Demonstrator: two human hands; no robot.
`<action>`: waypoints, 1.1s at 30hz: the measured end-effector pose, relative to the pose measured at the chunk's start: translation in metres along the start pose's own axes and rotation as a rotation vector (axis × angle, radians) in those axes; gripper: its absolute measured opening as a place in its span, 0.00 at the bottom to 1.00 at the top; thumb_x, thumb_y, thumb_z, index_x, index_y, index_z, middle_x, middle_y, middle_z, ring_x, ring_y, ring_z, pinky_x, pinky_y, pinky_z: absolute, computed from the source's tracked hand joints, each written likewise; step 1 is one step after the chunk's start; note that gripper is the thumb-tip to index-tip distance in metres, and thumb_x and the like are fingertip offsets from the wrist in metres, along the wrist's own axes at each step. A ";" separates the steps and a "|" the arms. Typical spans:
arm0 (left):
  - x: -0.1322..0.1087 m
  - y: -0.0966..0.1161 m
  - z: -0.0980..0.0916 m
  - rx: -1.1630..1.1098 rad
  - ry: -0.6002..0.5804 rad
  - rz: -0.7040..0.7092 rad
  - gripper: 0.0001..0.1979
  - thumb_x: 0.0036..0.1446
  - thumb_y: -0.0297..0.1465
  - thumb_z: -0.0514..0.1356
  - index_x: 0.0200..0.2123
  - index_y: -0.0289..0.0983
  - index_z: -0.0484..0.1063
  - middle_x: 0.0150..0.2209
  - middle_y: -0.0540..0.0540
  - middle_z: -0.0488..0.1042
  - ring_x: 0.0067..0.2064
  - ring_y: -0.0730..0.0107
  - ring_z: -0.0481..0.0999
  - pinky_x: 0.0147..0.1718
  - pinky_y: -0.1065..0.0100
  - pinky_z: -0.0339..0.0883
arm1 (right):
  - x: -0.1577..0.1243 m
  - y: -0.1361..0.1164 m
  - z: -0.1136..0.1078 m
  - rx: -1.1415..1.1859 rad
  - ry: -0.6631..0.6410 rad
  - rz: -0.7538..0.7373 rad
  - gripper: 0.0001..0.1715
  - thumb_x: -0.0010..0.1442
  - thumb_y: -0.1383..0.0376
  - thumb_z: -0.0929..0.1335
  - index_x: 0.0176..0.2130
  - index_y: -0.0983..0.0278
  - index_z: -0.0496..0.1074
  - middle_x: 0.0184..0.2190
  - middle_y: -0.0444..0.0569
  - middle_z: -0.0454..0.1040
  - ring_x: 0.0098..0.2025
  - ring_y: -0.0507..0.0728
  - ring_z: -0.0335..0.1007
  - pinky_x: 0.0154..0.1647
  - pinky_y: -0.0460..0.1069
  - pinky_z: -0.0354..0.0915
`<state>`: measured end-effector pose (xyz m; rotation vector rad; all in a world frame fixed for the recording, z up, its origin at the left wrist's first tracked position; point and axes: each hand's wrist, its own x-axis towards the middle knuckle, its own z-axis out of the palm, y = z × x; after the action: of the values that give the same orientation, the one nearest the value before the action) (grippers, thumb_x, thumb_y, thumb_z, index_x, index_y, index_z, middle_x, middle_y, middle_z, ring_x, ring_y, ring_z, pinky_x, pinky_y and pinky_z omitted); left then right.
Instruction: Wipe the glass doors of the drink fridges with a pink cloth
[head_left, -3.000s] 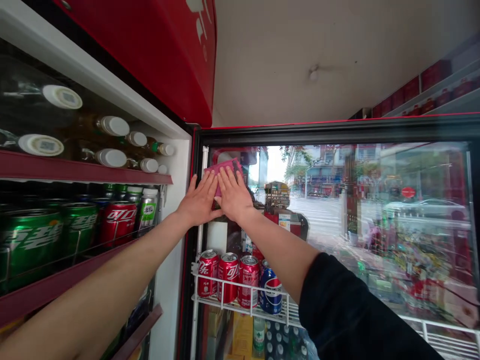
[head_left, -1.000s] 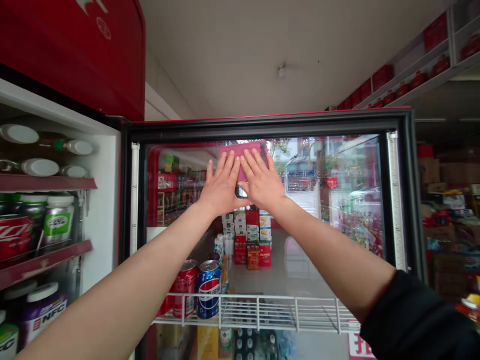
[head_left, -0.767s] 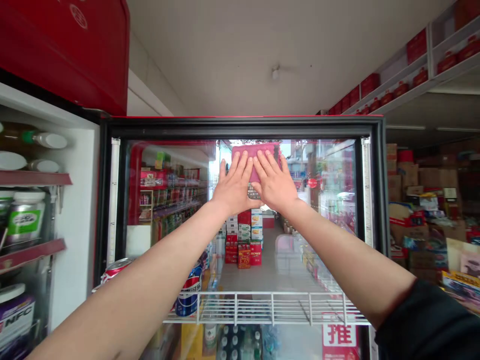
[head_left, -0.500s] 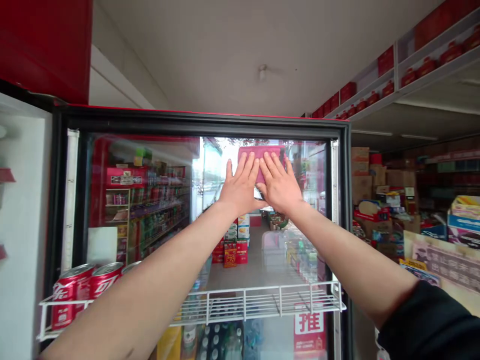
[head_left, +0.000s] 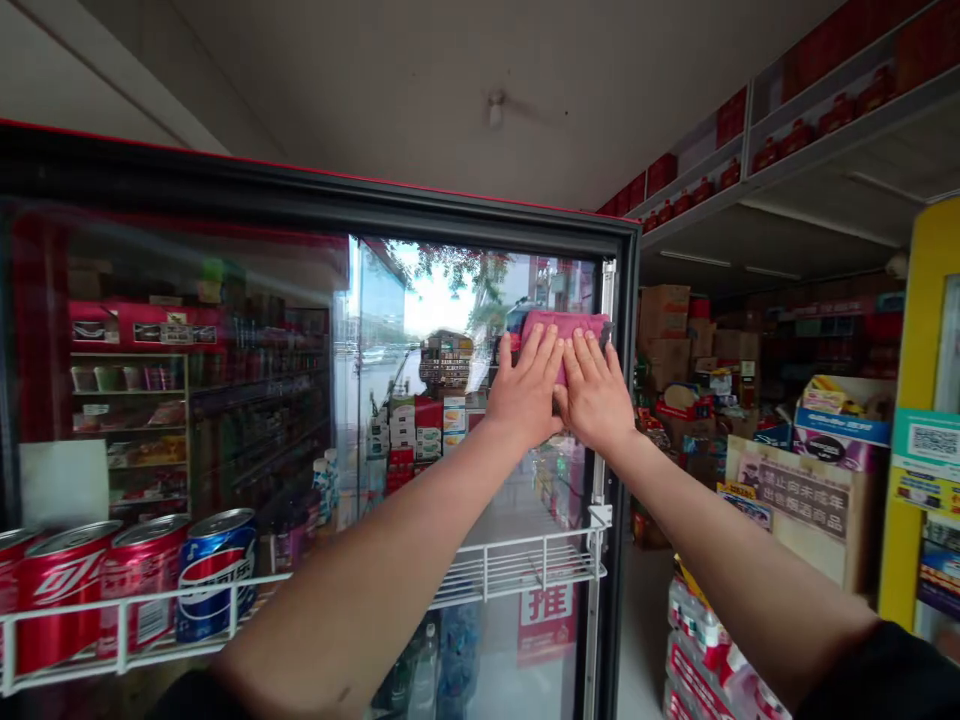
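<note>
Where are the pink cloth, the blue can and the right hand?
Pink cloth (head_left: 565, 321), head view: upper strip.
Blue can (head_left: 216, 560), head view: front label.
Right hand (head_left: 598, 400), head view: back of hand.

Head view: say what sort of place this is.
Probably a shop: red and blue metal cans in a white wire rack, and a brown rectangular sign restricting tobacco and alcohol sales.

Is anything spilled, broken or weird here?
No spill or damage stands out. The blue can beside the red cans is the odd colour, but it stands upright in the white rack. The pink cloth against the glass door looks ordinary.
</note>
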<state>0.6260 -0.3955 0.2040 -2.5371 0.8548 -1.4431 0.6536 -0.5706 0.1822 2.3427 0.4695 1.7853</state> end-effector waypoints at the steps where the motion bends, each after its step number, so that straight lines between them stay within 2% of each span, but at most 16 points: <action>1: -0.005 0.007 0.006 -0.002 0.000 0.001 0.55 0.63 0.49 0.62 0.83 0.30 0.43 0.84 0.38 0.36 0.85 0.44 0.29 0.81 0.33 0.24 | -0.010 0.000 0.002 -0.001 -0.010 -0.001 0.41 0.77 0.56 0.62 0.77 0.80 0.58 0.81 0.72 0.52 0.84 0.74 0.44 0.83 0.73 0.45; 5: -0.031 0.029 0.029 0.015 -0.013 -0.031 0.44 0.72 0.42 0.53 0.83 0.30 0.44 0.84 0.40 0.35 0.86 0.47 0.35 0.81 0.31 0.34 | -0.047 -0.012 0.006 0.019 -0.034 0.000 0.41 0.76 0.59 0.63 0.78 0.77 0.58 0.80 0.71 0.55 0.84 0.74 0.46 0.83 0.74 0.46; 9: -0.052 0.034 0.039 0.049 -0.024 -0.025 0.39 0.73 0.36 0.48 0.83 0.33 0.46 0.84 0.42 0.40 0.86 0.51 0.37 0.82 0.32 0.38 | -0.069 -0.025 0.006 0.041 -0.051 0.015 0.43 0.75 0.60 0.65 0.79 0.76 0.56 0.80 0.71 0.54 0.84 0.74 0.46 0.82 0.73 0.50; 14: -0.059 0.020 0.037 0.085 -0.015 0.053 0.41 0.74 0.42 0.51 0.83 0.34 0.46 0.84 0.43 0.39 0.86 0.54 0.33 0.83 0.35 0.34 | -0.072 -0.024 0.006 0.061 -0.022 -0.018 0.42 0.76 0.58 0.64 0.79 0.76 0.57 0.80 0.72 0.55 0.85 0.74 0.44 0.82 0.75 0.49; 20: -0.066 0.004 0.028 0.119 -0.025 0.062 0.45 0.73 0.49 0.56 0.83 0.35 0.46 0.84 0.43 0.38 0.85 0.55 0.30 0.83 0.38 0.33 | -0.067 -0.029 0.015 0.150 0.033 -0.052 0.42 0.77 0.61 0.64 0.81 0.75 0.52 0.81 0.71 0.53 0.86 0.72 0.39 0.82 0.74 0.54; 25: -0.090 -0.024 0.022 0.144 -0.020 0.049 0.47 0.72 0.51 0.58 0.83 0.37 0.45 0.84 0.44 0.37 0.85 0.56 0.28 0.83 0.36 0.32 | -0.058 -0.063 0.016 0.189 0.015 -0.044 0.40 0.78 0.62 0.62 0.81 0.73 0.54 0.81 0.68 0.54 0.86 0.71 0.39 0.82 0.74 0.55; 29: -0.118 -0.059 0.010 0.148 -0.066 0.054 0.47 0.73 0.51 0.56 0.83 0.35 0.42 0.84 0.44 0.35 0.85 0.56 0.28 0.82 0.35 0.30 | -0.043 -0.106 0.015 0.207 0.030 -0.073 0.37 0.78 0.62 0.63 0.78 0.75 0.59 0.80 0.69 0.57 0.85 0.72 0.42 0.83 0.75 0.50; 33: -0.149 -0.097 -0.006 0.168 -0.101 0.009 0.47 0.73 0.51 0.57 0.83 0.35 0.43 0.84 0.43 0.35 0.85 0.54 0.30 0.82 0.36 0.28 | -0.026 -0.156 0.018 0.267 0.024 -0.115 0.37 0.77 0.64 0.63 0.78 0.77 0.59 0.81 0.69 0.54 0.86 0.71 0.36 0.84 0.74 0.47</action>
<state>0.6031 -0.2365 0.1279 -2.4547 0.6974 -1.3118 0.6415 -0.4321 0.1055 2.4061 0.8777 1.7957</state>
